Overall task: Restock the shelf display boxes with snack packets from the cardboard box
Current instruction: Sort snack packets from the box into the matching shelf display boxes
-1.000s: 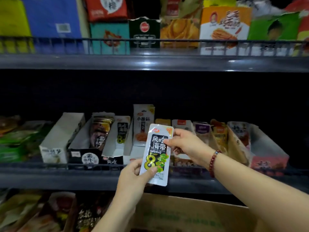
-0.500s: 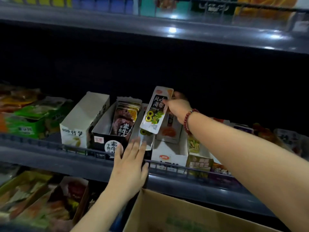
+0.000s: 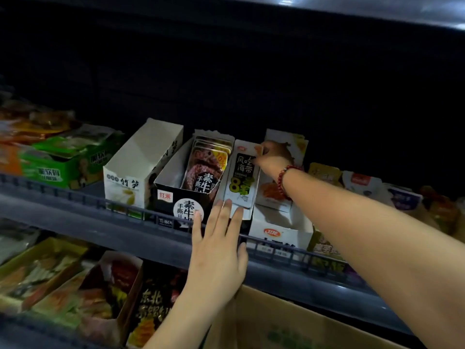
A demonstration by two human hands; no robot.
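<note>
My right hand [image 3: 271, 157], with a red bead bracelet on the wrist, pinches the top of a white kelp snack packet [image 3: 241, 180] with a black label and green "8". The packet stands upright in a narrow display box [image 3: 222, 190] on the middle shelf. My left hand [image 3: 217, 250] lies flat with straight fingers against the front of that box, over the shelf rail. The brown cardboard box [image 3: 276, 323] sits below at the bottom of the head view.
A black display box of dark packets [image 3: 186, 197] and a white bamboo-shoot box [image 3: 141, 167] stand left of the kelp box. A white box [image 3: 281, 227] stands to the right, with several loose packets beyond. The grey shelf rail [image 3: 100, 205] runs along the front; more snacks fill the lower shelf.
The right hand has lowered the kelp packet from mid-air down into the narrow display box. The left hand moved up to the box front. The view came closer to the shelf.
</note>
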